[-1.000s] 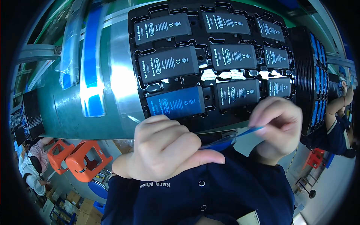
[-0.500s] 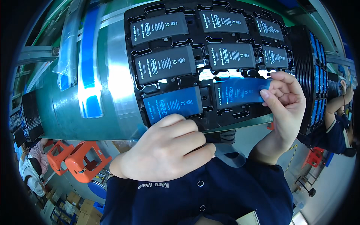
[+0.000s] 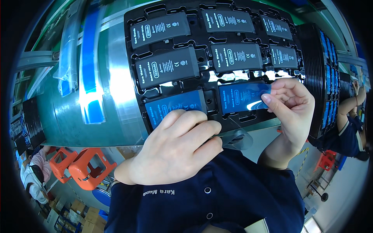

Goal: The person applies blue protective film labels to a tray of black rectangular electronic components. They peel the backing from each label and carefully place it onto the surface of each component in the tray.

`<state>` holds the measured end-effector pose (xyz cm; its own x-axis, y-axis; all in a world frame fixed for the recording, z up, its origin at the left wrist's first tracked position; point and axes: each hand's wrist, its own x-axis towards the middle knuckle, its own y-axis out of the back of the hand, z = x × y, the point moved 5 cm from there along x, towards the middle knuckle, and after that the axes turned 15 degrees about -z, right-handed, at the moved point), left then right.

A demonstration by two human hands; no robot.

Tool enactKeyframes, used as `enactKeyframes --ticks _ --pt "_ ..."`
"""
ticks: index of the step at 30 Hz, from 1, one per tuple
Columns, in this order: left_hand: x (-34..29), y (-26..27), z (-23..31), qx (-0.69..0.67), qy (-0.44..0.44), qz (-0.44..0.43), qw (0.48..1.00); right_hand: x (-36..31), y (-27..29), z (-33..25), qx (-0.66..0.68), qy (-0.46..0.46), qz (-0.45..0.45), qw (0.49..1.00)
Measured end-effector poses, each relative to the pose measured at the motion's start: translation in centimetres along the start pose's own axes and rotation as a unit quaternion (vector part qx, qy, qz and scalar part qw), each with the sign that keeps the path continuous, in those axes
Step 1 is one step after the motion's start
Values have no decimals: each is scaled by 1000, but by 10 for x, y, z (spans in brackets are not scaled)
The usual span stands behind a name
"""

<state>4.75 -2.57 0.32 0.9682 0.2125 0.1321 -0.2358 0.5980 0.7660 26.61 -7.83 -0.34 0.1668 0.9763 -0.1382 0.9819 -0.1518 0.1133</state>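
A black tray (image 3: 206, 101) holds rows of flat black batteries, such as the middle-row battery (image 3: 237, 57). Pinched by the thumb and fingers of my right hand (image 3: 289, 105) is the right end of a blue film (image 3: 243, 97), which lies over the near-row middle battery. My left hand (image 3: 178, 147) is closed, back upward, over the lower edge of the near-left battery (image 3: 186, 100), which also has a blue covering. A clear plastic film (image 3: 239, 139) sticks out beside its curled fingers and appears held there. Its fingertips are mostly hidden.
Stacked black trays (image 3: 312, 70) stand at the right. Blue film strips (image 3: 91, 66) lie left of my tray on the green bench (image 3: 62, 120). Orange stools (image 3: 91, 171) stand below the bench. Another person's arm (image 3: 353, 106) shows at far right.
The blue film now lies flatter over the near-row middle battery, and my right hand has shifted slightly left. The clear film beside my left hand has swung upward. The tray appears slightly further left.
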Motion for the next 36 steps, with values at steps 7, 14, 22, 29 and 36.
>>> enactKeyframes --ticks 7,14,22,29,36 --pt "2 0 0 12 5 -18 1000 -2 1 0 -3 -8 4 1000" --pt "7 2 1 33 21 -29 999 -4 2 -2 0 -13 15 1000" --pt "6 -1 1 46 24 -28 998 -3 4 1 2 -17 10 1000" --pt "6 -1 1 50 22 -29 998 -2 2 0 2 -16 8 1000" --pt "7 -1 2 53 39 -39 997 -2 1 -1 -1 -21 9 1000"
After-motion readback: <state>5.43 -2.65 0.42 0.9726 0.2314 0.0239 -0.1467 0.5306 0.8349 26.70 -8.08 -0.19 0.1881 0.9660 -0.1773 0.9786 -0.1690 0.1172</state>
